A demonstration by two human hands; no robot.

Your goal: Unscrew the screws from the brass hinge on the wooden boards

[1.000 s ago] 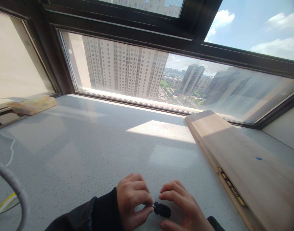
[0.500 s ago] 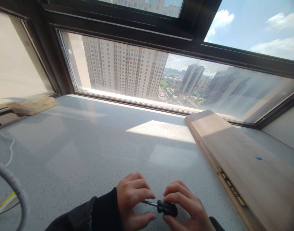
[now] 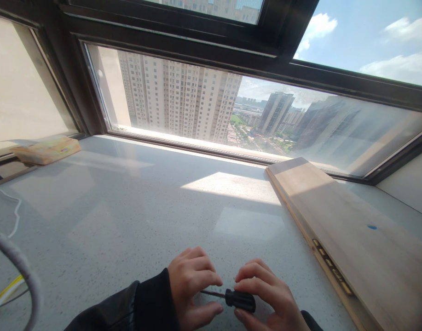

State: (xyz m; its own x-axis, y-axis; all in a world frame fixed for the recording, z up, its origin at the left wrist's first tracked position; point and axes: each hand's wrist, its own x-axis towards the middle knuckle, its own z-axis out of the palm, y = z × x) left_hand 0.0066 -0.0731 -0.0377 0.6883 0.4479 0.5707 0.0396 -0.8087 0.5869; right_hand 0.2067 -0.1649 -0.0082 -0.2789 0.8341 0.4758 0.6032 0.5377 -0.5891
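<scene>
Just left of the pale, smooth-planed wooden board (image 3: 352,230), low over the speckled grey stone bench (image 3: 128,211), both hands are holding a small screwdriver (image 3: 240,300). The left hand (image 3: 192,287) is closing its fingers round the thin metal shaft, and the right hand (image 3: 269,294) is curling its fingers tight about the stubby black handle (matte plastic, apparently). Gripping well is probably meaning keeping shaft and handle in line and pinching close to the joint.

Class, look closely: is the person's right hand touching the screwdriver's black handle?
Touching. The head view shows the right hand pinching the screwdriver by its handle, fingertips on top and thumb beneath, with no gap.
</scene>
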